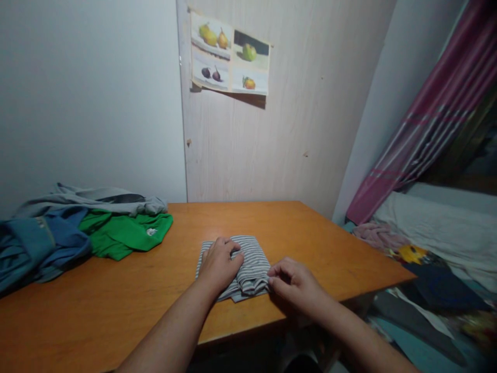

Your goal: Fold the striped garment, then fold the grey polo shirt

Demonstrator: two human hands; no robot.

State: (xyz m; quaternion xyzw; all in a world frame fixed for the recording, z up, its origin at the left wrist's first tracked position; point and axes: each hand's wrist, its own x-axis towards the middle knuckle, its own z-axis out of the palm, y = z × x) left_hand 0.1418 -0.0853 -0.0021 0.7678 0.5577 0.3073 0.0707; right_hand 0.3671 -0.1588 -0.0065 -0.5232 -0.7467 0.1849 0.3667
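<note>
A grey-and-white striped garment, folded into a small bundle, lies on the wooden table near its front edge. My left hand rests on top of its left part, palm down, fingers laid over the cloth. At the near right corner, my right hand pinches the edge of the fabric between thumb and fingers. Several layers of the fold show along the near side. What kind of garment it is cannot be made out.
On the table's left lie a green garment, a blue garment and a grey garment in a heap. A wall with a fruit picture stands behind. Right of the table are a pink curtain and white bedding.
</note>
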